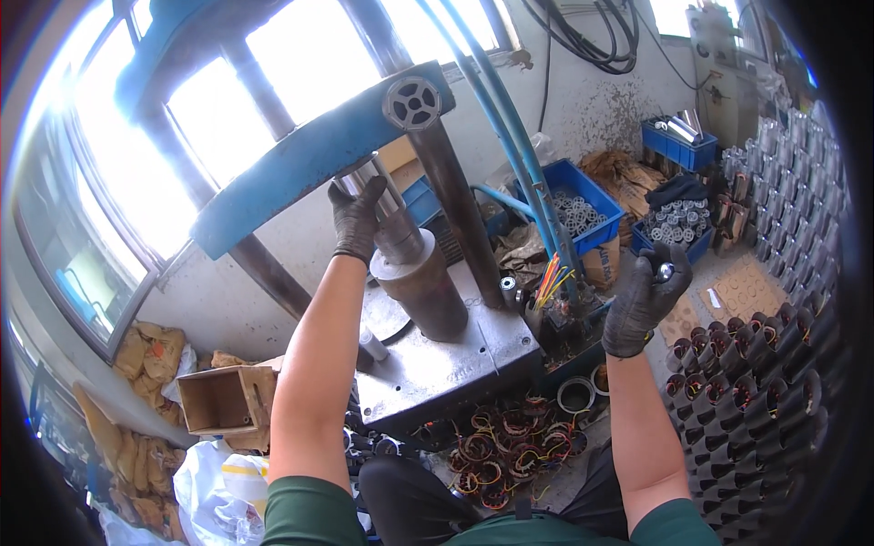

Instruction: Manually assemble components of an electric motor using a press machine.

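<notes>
Head camera, left one of worn pair, is looking down and forward from wearer's head, over lap [410, 496] toward press bed [442, 369]. Near edge of bed is facing wearer, lying close and near mid-view. Wide fisheye is taking in windows [309, 73] beyond bed's far edge and tubes [792, 209] well past its right corner. Forearms [314, 387] are entering from below; straight edges are bending toward dark rim.
</notes>
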`<state>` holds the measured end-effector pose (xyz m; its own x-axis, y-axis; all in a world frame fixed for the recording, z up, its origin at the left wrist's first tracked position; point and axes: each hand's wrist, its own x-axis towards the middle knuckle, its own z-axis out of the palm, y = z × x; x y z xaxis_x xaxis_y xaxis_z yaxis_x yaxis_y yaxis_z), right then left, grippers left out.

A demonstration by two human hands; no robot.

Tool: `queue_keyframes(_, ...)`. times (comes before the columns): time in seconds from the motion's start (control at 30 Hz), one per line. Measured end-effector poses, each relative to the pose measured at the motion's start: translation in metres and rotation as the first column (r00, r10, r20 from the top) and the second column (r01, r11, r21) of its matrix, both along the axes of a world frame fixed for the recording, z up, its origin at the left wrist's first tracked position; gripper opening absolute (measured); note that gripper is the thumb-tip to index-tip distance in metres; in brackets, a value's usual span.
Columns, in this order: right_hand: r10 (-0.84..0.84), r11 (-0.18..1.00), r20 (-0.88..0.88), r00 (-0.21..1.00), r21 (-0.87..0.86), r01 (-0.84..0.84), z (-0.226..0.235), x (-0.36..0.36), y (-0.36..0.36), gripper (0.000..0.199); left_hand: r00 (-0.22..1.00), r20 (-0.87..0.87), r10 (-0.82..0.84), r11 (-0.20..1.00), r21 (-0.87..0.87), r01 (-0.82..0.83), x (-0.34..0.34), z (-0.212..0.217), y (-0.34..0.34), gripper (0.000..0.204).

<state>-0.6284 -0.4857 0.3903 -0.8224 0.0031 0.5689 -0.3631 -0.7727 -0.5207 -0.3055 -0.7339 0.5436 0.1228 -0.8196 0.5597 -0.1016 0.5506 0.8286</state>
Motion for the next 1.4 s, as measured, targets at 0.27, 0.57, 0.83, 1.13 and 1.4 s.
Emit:
queue_keyframes(0.27, -0.013, 1.0, -0.025, 1.0, 0.012, 0.014, 0.0, -0.001, 0.002, 0.048, 1.0, 0.028, 0.009, 1.0, 0.007, -0.01, 0.003, -0.002, -0.001, 0.092)
queue_keyframes(0.57, -0.008, 0.81, -0.363, 0.932, 0.544, 0.219, 0.037, -0.046, 0.048, 0.018, 0.998, -0.054, -0.028, 0.994, -0.108, 0.022, 0.007, -0.057, -0.018, 0.1)
queue_keyframes(0.83, 0.418, 0.356, -0.477, 0.773, 0.869, 0.344, 0.07, -0.046, 0.111, 0.043, 0.949, -0.202, -0.24, 0.964, 0.066, 0.258, 0.015, -0.069, 0.016, 0.082)
queue_keyframes(1.13, 0.94, -0.101, -0.155, 0.305, 0.725, 0.682, 0.079, -0.025, 0.17, 0.042, 0.956, -0.114, -0.272, 0.962, -0.003, 0.273, 0.023, -0.073, 0.019, 0.104)
queue_keyframes(1.4, 0.983, 0.041, -0.155, 0.097, 0.703, 0.71, 0.025, -0.026, 0.198, 0.022, 0.891, -0.223, -0.395, 0.917, -0.038, 0.397, 0.026, -0.078, 0.014, 0.106)
